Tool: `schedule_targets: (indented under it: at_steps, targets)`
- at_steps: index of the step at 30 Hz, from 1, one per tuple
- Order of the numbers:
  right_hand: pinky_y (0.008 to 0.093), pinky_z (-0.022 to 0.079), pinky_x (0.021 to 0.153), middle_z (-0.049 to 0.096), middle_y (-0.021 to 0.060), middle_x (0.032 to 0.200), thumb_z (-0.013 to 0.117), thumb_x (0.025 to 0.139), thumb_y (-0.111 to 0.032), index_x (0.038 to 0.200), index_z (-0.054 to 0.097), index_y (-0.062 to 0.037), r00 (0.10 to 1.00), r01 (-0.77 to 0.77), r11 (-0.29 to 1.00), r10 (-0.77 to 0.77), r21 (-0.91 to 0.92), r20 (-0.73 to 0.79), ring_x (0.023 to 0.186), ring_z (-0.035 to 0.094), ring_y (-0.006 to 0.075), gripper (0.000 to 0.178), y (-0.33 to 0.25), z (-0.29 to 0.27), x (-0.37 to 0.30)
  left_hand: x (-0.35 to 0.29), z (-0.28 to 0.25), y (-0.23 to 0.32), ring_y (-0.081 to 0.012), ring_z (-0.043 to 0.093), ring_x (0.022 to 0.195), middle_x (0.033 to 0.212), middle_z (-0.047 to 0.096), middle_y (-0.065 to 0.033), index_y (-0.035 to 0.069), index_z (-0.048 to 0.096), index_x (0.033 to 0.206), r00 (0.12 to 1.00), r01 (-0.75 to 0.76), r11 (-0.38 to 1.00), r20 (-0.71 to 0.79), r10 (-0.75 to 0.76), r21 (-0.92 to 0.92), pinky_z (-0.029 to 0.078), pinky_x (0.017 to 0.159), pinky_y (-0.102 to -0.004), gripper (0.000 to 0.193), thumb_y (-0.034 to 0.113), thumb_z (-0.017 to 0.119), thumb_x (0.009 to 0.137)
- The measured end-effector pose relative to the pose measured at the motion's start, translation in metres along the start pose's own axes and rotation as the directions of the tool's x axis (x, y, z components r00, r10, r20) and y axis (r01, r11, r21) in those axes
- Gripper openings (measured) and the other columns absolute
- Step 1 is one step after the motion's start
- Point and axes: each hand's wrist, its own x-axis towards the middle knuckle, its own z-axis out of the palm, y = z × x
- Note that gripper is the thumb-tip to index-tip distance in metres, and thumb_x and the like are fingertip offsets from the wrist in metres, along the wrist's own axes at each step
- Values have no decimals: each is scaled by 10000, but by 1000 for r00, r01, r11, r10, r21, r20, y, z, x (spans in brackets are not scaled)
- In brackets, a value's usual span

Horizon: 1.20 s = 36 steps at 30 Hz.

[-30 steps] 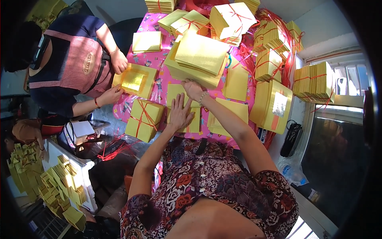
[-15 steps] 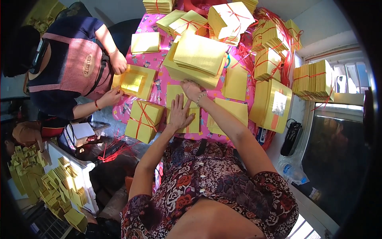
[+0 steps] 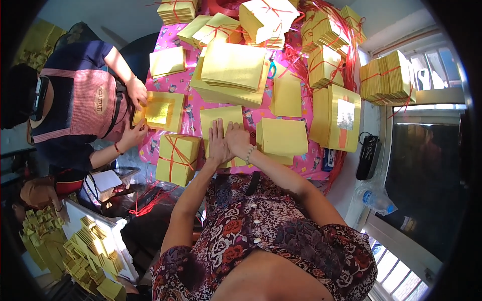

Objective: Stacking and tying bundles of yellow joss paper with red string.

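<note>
A table covered by a pink patterned plastic cloth (image 3: 253,118) fills the upper middle of the view, heaped with yellow paper. The biggest heap on it is a broad fanned pile of large yellow paper sheets (image 3: 232,67), lying beyond the hands toward the far side. On the right stands an upright block of yellow sheets with a pale label and an orange band (image 3: 337,118), and beside it a flat stack of plain yellow sheets (image 3: 282,136) lies just right of the person's wrist. On the left edge sits a square yellow bundle tied crosswise with red string (image 3: 176,158). Beyond it a co-worker in a pink checked apron (image 3: 88,103) holds another yellow bundle with a shiny gold centre (image 3: 159,111) between both hands. Directly before the person lies a small stack of yellow paper sheets (image 3: 221,120); the left hand (image 3: 217,143) and right hand (image 3: 237,139) press flat on its near part, side by side and touching, fingers extended, gripping nothing.
</note>
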Motion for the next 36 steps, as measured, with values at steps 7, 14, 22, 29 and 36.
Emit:
schedule_targets:
  at_steps: [7,14,22,29,36]
  targets:
    - [387,516,804,554,192,1064,533,843,-140,1082,519,49,1000,-15,999,16,49,-14,1060,525,332,305,17,33,11,4,-9,8,-446,77,1391,1504,108,-260,123,206,1478,1000,8,998,-27,-9,-58,90,1104,-546,1018,552,634,660]
    - [375,461,898,504,204,1134,615,797,-161,1084,498,40,996,17,1000,-17,0,92,1084,503,322,370,21,22,8,-4,-30,-6,-411,86,1400,1504,108,-256,57,169,1468,996,-30,990,83,41,-136,119,1113,-527,1023,561,633,708]
    - [374,473,863,494,191,1126,636,825,-278,1068,500,26,998,-55,994,56,91,-13,1071,490,316,413,17,35,5,-27,-29,-16,-430,83,1393,1489,118,-286,-64,153,1431,994,-17,984,105,36,-176,132,1108,-532,1053,548,647,731]
    - [421,468,840,478,124,1103,648,811,-312,1073,500,-44,989,-71,989,87,130,-119,1110,456,285,402,15,44,3,-27,-27,-18,-415,72,1400,1502,107,-259,-37,150,1441,992,-13,989,125,32,-150,132,1105,-536,1053,557,641,724]
    - [407,478,776,529,110,1033,669,795,-339,1047,485,-72,993,-29,999,32,32,-115,1024,515,256,411,9,33,3,-27,-27,-24,-409,71,1402,1506,105,-253,-20,156,1446,992,-2,982,125,26,-188,124,1107,-537,1031,572,617,738]
